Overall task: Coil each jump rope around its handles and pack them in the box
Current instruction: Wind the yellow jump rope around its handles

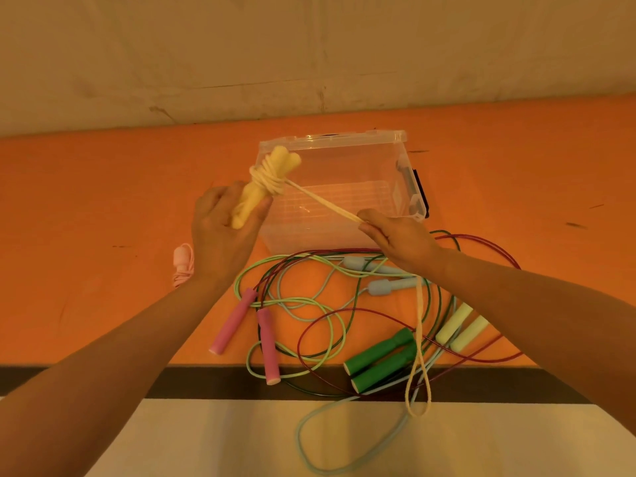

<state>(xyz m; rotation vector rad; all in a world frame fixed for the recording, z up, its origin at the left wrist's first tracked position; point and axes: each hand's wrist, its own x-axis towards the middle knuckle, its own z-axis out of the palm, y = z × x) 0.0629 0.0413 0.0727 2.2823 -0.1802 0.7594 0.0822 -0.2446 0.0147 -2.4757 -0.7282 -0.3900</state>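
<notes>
— where's the yellow rope?
— its handles (256, 191) sit gripped in my left hand (220, 228) above the clear box (395, 156); my right hand (399, 235) pinches its cord (323, 201) taut. other ropes (309, 304) lie tangled on the orange table (103, 201).

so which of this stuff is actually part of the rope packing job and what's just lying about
Part of the job:
- yellow rope, handles in left hand, cord pulled by right hand
- clear box
- pink handles, green handles, blue handles, pale yellow handles, small pink rope

Lying about:
- nothing but the orange table
</notes>
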